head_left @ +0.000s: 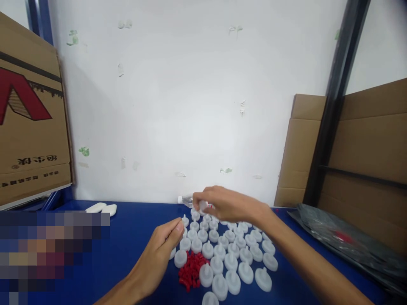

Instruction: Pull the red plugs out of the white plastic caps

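R hand [227, 204] is stretched to the far edge of the batch, fingers curled down & pinched on one white cap [202, 206] at its tips. A small clear bottle [186, 200] lies on its side just past them, long axis L–R. L hand [159, 254] sits nearer the body, loosely fisted w/ thumb on forefinger; can't tell if it grips anything. Other white caps [222, 262] spread betw. both hands on the blue table [127, 237], red bits [190, 269] just R of L hand.

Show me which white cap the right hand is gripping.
The white cap at the cluster's far edge, beside the clear bottle: the right hand pinches it, while the other caps stand free on the blue table.
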The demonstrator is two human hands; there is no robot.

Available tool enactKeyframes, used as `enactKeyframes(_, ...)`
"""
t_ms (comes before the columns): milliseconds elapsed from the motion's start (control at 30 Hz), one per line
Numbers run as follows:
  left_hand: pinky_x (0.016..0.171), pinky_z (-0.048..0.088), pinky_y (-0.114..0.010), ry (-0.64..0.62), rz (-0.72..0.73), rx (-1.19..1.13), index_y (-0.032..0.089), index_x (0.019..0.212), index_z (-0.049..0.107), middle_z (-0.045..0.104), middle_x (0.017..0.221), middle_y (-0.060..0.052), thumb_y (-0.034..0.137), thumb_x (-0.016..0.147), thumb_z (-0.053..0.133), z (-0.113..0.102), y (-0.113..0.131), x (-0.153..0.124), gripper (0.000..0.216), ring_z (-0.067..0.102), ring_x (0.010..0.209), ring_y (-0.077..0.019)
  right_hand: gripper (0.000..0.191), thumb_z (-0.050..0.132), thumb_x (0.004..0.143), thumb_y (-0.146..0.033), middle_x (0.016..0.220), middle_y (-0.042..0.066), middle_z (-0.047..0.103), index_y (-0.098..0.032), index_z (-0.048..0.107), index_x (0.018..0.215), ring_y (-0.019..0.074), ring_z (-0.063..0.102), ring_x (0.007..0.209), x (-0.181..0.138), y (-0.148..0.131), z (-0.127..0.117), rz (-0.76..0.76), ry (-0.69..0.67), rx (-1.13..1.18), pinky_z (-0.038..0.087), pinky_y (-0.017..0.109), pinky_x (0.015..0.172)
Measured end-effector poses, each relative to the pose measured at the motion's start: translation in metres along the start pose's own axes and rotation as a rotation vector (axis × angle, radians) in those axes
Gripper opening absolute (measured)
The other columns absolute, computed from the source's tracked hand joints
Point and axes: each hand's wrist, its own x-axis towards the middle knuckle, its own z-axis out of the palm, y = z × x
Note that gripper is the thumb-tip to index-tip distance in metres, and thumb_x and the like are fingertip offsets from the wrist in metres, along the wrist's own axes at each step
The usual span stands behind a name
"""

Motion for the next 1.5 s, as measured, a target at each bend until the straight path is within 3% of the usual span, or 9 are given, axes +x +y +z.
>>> enactKeyframes(67,0.061,0.035,-0.028,0.036,0.054,0.039,0.023,0.072,0.031,0.035,0.071,0.003,0.053,0.105,0.033,-0.001,0.0,-0.002,0.044,0.035,0.066,-0.0161,0.013,0.058,0.094,-0.015,0.097,0.003,0.073,-0.023,0.067,0.101,0.0192,0.065,0.089,-0.002,0.021,-0.003,0.056,0.068,-0.044,0.045,0.031,0.077)
enactKeyframes(133,0.067,0.038,-0.029,0.035,0.166,0.154,0.022,0.073,0.035,0.04,0.072,0.003,0.046,0.107,0.032,-0.001,0.002,-0.005,0.041,0.039,0.068,-0.0168,0.018,0.052,0.098,-0.016,0.107,0.004,0.072,-0.022,0.068,0.104,0.021,0.064,0.1,-0.004,0.044,-0.005,0.104,0.124,-0.073,0.045,0.034,0.088)
enactKeyframes(233,0.078,0.04,-0.033,-0.061,0.305,0.311,0.022,0.08,0.047,0.052,0.078,0.0,0.035,0.108,0.03,0.0,0.005,-0.007,0.035,0.047,0.075,-0.0187,0.023,0.049,0.101,-0.022,0.119,0.01,0.069,-0.02,0.068,0.113,0.026,0.063,0.11,-0.005,0.074,0.0,0.194,0.157,-0.109,0.044,0.041,0.096)
enactKeyframes(367,0.083,0.043,-0.035,-0.16,0.355,0.444,0.022,0.093,0.059,0.059,0.096,-0.005,0.027,0.107,0.036,0.004,0.004,-0.006,0.027,0.052,0.09,-0.0213,0.023,0.057,0.101,-0.033,0.118,0.008,0.068,-0.018,0.066,0.116,0.0226,0.065,0.106,-0.003,0.106,0.021,0.254,0.001,-0.077,0.051,0.044,0.095)
enactKeyframes(533,0.077,0.046,-0.033,-0.2,0.315,0.527,0.022,0.087,0.065,0.059,0.095,-0.005,0.026,0.106,0.039,0.006,0.0,-0.007,0.031,0.054,0.09,-0.0212,0.028,0.061,0.099,-0.036,0.125,0.009,0.063,-0.019,0.063,0.122,0.0217,0.065,0.104,-0.002,0.131,0.043,0.332,-0.189,-0.029,0.056,0.043,0.089)
enactKeyframes(833,0.078,0.047,-0.034,-0.197,0.327,0.555,0.021,0.089,0.064,0.059,0.096,-0.005,0.023,0.104,0.04,0.007,0.001,-0.006,0.029,0.055,0.092,-0.0212,0.032,0.062,0.098,-0.036,0.128,0.009,0.062,-0.019,0.061,0.126,0.0232,0.064,0.107,0.001,0.127,0.051,0.395,-0.33,0.004,0.055,0.045,0.091)
enactKeyframes(1200,0.079,0.048,-0.035,-0.197,0.323,0.547,0.02,0.087,0.062,0.059,0.096,-0.005,0.023,0.104,0.038,0.008,0.0,-0.007,0.029,0.056,0.092,-0.0214,0.032,0.062,0.098,-0.036,0.126,0.009,0.062,-0.018,0.061,0.124,0.023,0.064,0.106,0.001,0.12,0.047,0.433,-0.409,-0.003,0.056,0.044,0.089)
enactKeyframes(1500,0.08,0.049,-0.035,-0.196,0.331,0.551,0.021,0.088,0.061,0.059,0.096,-0.005,0.023,0.104,0.038,0.008,0.001,-0.007,0.028,0.057,0.092,-0.0213,0.029,0.061,0.099,-0.036,0.125,0.009,0.063,-0.019,0.062,0.122,0.0217,0.065,0.103,0.003,0.115,0.049,0.417,-0.324,-0.019,0.056,0.042,0.088)
